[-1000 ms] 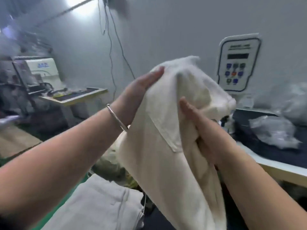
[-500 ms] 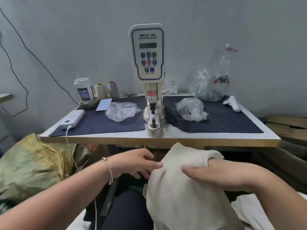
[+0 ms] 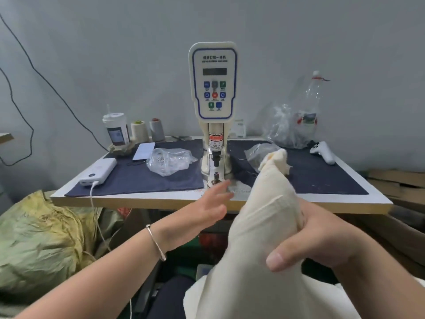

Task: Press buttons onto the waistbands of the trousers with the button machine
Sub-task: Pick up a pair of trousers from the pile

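Cream trousers (image 3: 264,226) rise from my lap toward the table, their bunched top end over the table's dark mat. My right hand (image 3: 319,240) grips them at mid-length, thumb across the front. My left hand (image 3: 207,208), a silver bangle on its wrist, is free with fingers spread, fingertips just in front of the button machine's lower die. The white button machine (image 3: 213,84) stands upright at the table's middle, with a control panel on top and the press head below.
On the table (image 3: 161,200) lie dark mats, a power bank (image 3: 99,171) with cable, a phone, clear bags of buttons (image 3: 170,160), thread cones, a cup, a plastic bottle and a white controller (image 3: 322,151). A greenish sack (image 3: 39,240) sits at left.
The view has swung from the left side of the room to the button machine. My right hand has lifted the trousers toward the table, and my left hand has let go and reached forward.
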Available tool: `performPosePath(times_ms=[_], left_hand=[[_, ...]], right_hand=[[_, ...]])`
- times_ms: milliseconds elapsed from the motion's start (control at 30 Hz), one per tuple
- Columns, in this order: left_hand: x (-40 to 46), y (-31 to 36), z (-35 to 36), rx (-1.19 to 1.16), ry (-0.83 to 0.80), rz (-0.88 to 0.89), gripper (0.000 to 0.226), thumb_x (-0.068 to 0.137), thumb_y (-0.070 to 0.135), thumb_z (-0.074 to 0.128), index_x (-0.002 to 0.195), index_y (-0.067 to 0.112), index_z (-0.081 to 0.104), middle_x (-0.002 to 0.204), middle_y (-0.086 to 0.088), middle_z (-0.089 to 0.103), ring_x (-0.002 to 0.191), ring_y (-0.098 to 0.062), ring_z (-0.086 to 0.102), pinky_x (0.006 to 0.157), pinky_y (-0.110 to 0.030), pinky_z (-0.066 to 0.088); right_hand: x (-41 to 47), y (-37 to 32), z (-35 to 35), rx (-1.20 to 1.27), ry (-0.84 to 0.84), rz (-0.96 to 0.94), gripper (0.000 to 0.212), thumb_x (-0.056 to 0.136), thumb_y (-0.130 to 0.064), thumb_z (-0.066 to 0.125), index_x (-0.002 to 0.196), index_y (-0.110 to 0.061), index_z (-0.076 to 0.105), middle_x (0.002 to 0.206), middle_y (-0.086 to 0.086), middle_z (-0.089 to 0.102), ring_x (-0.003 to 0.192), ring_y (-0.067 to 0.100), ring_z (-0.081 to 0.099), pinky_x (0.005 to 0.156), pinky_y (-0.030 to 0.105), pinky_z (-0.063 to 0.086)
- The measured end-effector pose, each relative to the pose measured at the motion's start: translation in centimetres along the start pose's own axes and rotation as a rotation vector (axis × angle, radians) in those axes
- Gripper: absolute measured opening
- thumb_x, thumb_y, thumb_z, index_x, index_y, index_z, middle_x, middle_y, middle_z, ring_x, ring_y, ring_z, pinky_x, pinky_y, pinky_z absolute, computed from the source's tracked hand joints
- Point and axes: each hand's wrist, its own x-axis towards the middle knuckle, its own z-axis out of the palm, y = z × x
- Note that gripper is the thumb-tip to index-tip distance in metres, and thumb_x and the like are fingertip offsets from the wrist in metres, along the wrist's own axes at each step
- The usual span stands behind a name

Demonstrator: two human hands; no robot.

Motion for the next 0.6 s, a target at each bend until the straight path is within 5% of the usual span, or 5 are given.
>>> performPosePath(times_ms=[133, 267, 367, 467, 600], left_hand=[[-0.2, 0.2, 1.4, 0.12, -0.137, 0.044, 0.069, 0.074, 0.055, 0.074, 0.13, 0.02, 0.058, 0.132, -0.01, 0.06, 0.122, -0.024, 0.056, 0.103, -0.035, 0.043], [-1.0, 0.9, 0.8, 0.17, -0.112, 0.064, 0.02, 0.08, 0.035, 0.075, 0.097, 0.023, 0.07, 0.098, -0.004, 0.066, 0.089, -0.018, 0.058, 0.084, -0.033, 0.043], [-1.1, 1.0, -0.4, 0.165, -0.128, 0.015, 0.054, 0.078, 0.041, 0.076, 0.126, 0.023, 0.059, 0.121, -0.001, 0.064, 0.109, -0.017, 0.061, 0.095, -0.037, 0.047], [-1.3, -0.1, -0.9, 0.239, -0.286, -0.189, 0.095, 0.065, 0.058, 0.081, 0.141, 0.013, 0.046, 0.139, -0.006, 0.057, 0.129, -0.02, 0.052, 0.109, -0.038, 0.041], [-1.9, -1.3, -1.4, 0.285, -0.192, -0.168, 0.042, 0.066, 0.026, 0.082, 0.107, 0.021, 0.073, 0.111, 0.0, 0.072, 0.107, -0.016, 0.066, 0.095, -0.031, 0.049]], right_hand=[[-0.3, -0.6, 0.0, 0.402, -0.25, -0.179, 0.04, 0.075, 0.026, 0.044, 0.112, 0.017, 0.057, 0.109, 0.024, 0.067, 0.101, 0.031, 0.066, 0.087, 0.036, 0.054], [-1.9, -1.4, 0.1, 0.153, 0.182, -0.127, 0.038, 0.061, -0.03, 0.088, 0.083, -0.002, 0.073, 0.075, 0.015, 0.07, 0.066, 0.027, 0.069, 0.061, 0.029, 0.055], [-2.3, -1.9, 0.8, 0.112, 0.43, -0.167, 0.059, 0.041, -0.044, 0.093, 0.066, 0.002, 0.065, 0.06, 0.017, 0.063, 0.051, 0.028, 0.063, 0.053, 0.029, 0.05], [-2.0, -2.2, 0.9, 0.17, 0.625, -0.24, 0.071, 0.029, -0.034, 0.089, 0.08, 0.007, 0.062, 0.073, 0.024, 0.053, 0.062, 0.036, 0.053, 0.058, 0.033, 0.047], [-2.0, -2.1, -1.0, 0.143, 0.74, -0.172, 0.077, 0.038, -0.017, 0.07, 0.108, 0.014, 0.056, 0.093, 0.025, 0.053, 0.08, 0.038, 0.051, 0.065, 0.035, 0.045]])
